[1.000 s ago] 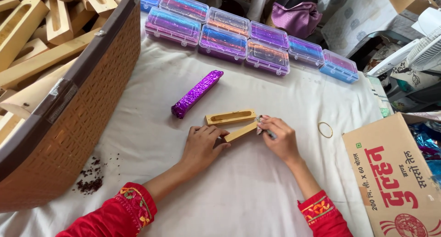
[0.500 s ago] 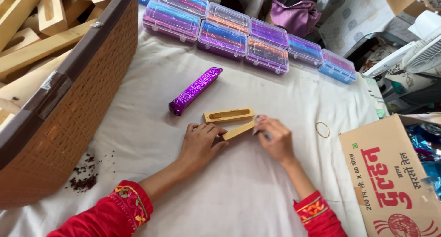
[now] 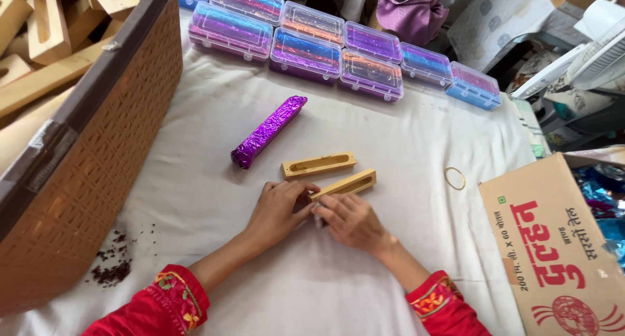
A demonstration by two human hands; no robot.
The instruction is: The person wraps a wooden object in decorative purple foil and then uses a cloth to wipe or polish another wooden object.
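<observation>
Two long wooden mould halves lie on the white cloth. The farther wooden half (image 3: 319, 165) rests alone, hollow side up. The nearer wooden half (image 3: 348, 183) lies at an angle, its near end under my fingers. My left hand (image 3: 277, 209) and my right hand (image 3: 350, 220) meet at that end, fingers pinched on it. Whether something small sits between the fingertips is hidden. A purple foil-wrapped stick (image 3: 268, 131) lies beyond the wood, apart from both hands.
A brown woven basket (image 3: 84, 173) full of wooden mould pieces stands at the left. Several clear plastic boxes (image 3: 306, 53) with coloured contents line the back. A rubber band (image 3: 455, 178) and a cardboard carton (image 3: 553, 245) are at the right. Dark crumbs (image 3: 114, 268) lie near the basket.
My right hand has slid left along the nearer wooden half to its near end, beside my left hand. The view has shifted slightly; other things stay put.
</observation>
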